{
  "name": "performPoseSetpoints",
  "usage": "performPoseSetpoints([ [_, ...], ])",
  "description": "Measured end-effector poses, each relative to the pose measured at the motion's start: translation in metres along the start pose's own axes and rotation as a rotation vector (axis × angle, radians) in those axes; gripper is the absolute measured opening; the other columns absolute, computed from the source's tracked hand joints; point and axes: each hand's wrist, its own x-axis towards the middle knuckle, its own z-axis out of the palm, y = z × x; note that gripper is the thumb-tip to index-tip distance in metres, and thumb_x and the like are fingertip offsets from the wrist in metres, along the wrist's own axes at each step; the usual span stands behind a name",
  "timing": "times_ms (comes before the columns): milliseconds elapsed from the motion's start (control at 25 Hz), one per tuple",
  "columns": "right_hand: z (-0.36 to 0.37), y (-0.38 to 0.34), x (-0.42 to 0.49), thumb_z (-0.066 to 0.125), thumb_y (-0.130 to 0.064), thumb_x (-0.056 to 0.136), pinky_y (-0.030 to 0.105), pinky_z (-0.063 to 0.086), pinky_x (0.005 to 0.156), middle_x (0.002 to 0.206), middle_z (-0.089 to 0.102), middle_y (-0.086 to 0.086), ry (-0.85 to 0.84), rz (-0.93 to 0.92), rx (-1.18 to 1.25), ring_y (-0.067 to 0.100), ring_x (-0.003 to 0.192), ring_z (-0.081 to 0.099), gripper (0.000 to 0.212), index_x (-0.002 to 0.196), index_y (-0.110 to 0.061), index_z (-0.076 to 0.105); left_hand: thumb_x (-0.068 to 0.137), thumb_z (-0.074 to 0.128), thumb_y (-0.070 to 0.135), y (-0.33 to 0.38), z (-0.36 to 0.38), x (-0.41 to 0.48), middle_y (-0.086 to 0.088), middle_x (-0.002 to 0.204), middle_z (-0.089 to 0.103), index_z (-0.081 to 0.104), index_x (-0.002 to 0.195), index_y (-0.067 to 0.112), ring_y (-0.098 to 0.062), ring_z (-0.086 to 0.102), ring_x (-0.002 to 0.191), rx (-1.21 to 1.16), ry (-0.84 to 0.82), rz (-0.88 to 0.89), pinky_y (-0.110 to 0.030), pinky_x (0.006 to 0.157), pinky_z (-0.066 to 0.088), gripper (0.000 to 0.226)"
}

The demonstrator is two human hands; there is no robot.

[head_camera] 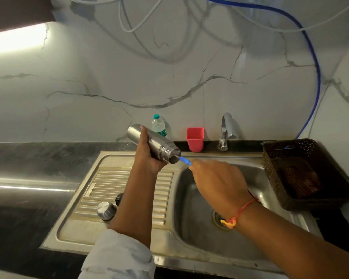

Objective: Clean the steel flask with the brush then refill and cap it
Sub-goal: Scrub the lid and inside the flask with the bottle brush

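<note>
My left hand (146,152) grips the steel flask (157,144) around its body and holds it tilted above the sink's drainboard, open threaded mouth pointing right and down. My right hand (218,181) holds the blue handle of the brush (184,160), whose head is inside the flask's mouth and hidden. The flask's steel cap (106,210) stands on the drainboard (101,178), with a small dark stopper (119,198) just behind it, partly hidden by my left forearm.
The steel sink basin (191,218) lies under my right arm, with a tap (226,130) behind it. A red cup (195,138) and a plastic water bottle (159,125) stand at the wall. A brown perforated basket (302,170) sits at the basin's right.
</note>
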Motion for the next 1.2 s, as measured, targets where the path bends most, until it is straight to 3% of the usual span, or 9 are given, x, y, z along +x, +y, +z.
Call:
performPoseSetpoints([
  [120,-0.002,-0.005,-0.006,0.035,-0.036,0.105,0.032,0.03,0.05,0.08,0.062,-0.002,-0.023,0.012,0.119,0.02,0.064,0.053,0.026,0.104,-0.026,0.059,0.075,0.085,0.052,0.008,-0.006,0.002,-0.015,0.111,0.074,0.059,0.129,0.009,-0.034,0.074,0.097,-0.073,0.049,0.071,-0.055,0.09,0.057,0.074],
  [200,-0.004,-0.011,-0.017,0.035,-0.04,0.105,0.03,0.029,0.049,0.074,0.059,-0.004,-0.093,0.036,0.32,0.017,0.062,0.05,0.03,0.087,-0.027,0.055,0.079,0.081,0.05,0.018,-0.009,0.001,-0.014,0.093,0.072,0.059,0.123,0.004,-0.029,0.074,0.079,-0.186,-0.023,0.144,-0.043,0.073,0.062,0.068],
  [280,-0.014,-0.013,-0.007,0.038,-0.041,0.104,0.032,0.032,0.051,0.068,0.054,-0.005,-0.133,0.074,0.458,0.015,0.062,0.05,0.033,0.079,-0.025,0.053,0.084,0.074,0.053,0.01,-0.006,-0.006,-0.013,0.087,0.069,0.058,0.121,0.004,-0.026,0.072,0.074,-0.253,-0.135,0.186,-0.036,0.067,0.061,0.063],
  [440,-0.025,-0.014,0.013,0.046,-0.034,0.103,0.022,0.035,0.047,0.062,0.052,-0.006,-0.323,0.199,0.823,0.006,0.05,0.045,0.03,0.096,-0.019,0.071,0.087,0.071,0.052,-0.008,0.004,-0.013,-0.01,0.095,0.067,0.054,0.126,0.005,-0.023,0.069,0.083,-0.24,-0.333,0.208,-0.036,0.073,0.061,0.064],
  [600,-0.032,-0.021,-0.006,0.046,-0.034,0.103,0.02,0.021,0.038,0.056,0.042,-0.005,-0.487,0.36,1.243,0.006,0.041,0.029,0.031,0.094,-0.018,0.071,0.091,0.062,0.051,0.018,0.009,-0.014,-0.009,0.091,0.064,0.057,0.113,0.003,-0.021,0.067,0.078,-0.377,-0.39,0.275,-0.031,0.073,0.06,0.053],
  [760,-0.036,-0.016,-0.003,0.047,-0.036,0.103,0.016,0.014,0.035,0.056,0.035,-0.007,-0.713,0.504,1.628,0.004,0.045,0.02,0.032,0.104,-0.011,0.066,0.085,0.069,0.053,0.002,0.01,-0.017,-0.008,0.097,0.063,0.056,0.117,0.005,-0.021,0.065,0.084,-0.251,-0.425,0.25,-0.032,0.074,0.059,0.059],
  [960,-0.032,-0.009,-0.009,0.048,-0.038,0.102,0.014,0.015,0.031,0.058,0.028,-0.007,-0.877,0.558,1.769,0.003,0.042,0.017,0.031,0.103,-0.012,0.065,0.088,0.064,0.055,0.013,0.005,-0.018,-0.007,0.094,0.063,0.059,0.11,0.003,-0.02,0.065,0.081,-0.379,-0.432,0.204,-0.03,0.071,0.059,0.057],
  [1120,-0.024,-0.01,0.004,0.043,-0.036,0.104,0.016,0.012,0.039,0.059,0.03,-0.006,-0.777,0.561,1.734,0.004,0.046,0.018,0.033,0.107,-0.01,0.063,0.088,0.062,0.058,-0.006,0.011,-0.017,-0.009,0.1,0.062,0.055,0.117,0.004,-0.021,0.064,0.086,-0.208,-0.451,0.198,-0.032,0.078,0.059,0.061],
  [1200,-0.012,-0.011,0.003,0.043,-0.034,0.104,0.019,0.017,0.04,0.06,0.041,-0.003,-0.638,0.508,1.548,0.006,0.045,0.025,0.027,0.108,-0.015,0.062,0.088,0.065,0.057,-0.004,0.006,-0.017,-0.013,0.107,0.066,0.054,0.127,0.001,-0.024,0.066,0.093,-0.141,-0.401,0.209,-0.036,0.085,0.059,0.069],
])
